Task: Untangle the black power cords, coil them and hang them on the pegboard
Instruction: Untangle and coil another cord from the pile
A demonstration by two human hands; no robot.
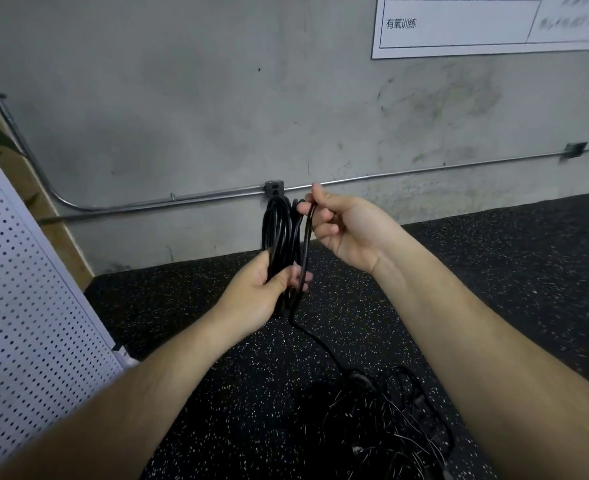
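Overall: coiling of one cord was under way; hanging was judged not yet done.
Pegboard: white and perforated, it stood at the far left, well apart from both hands.
Left hand: fingers and thumb were curled round the lower end of the coil, holding it upright.
Coil: several black loops were gathered together and held up in front of the grey wall.
Right hand: thumb and fingertips pinched the next strand just beside the coil's top; the other fingers were loosely curled.
Trailing cord: it ran from the left hand's grip down to the floor, so this cord was judged only partly coiled.
Tangled pile: black cords lay heaped on the floor at lower right.
Outstanding: finishing this coil, hanging it, then sorting the pile.
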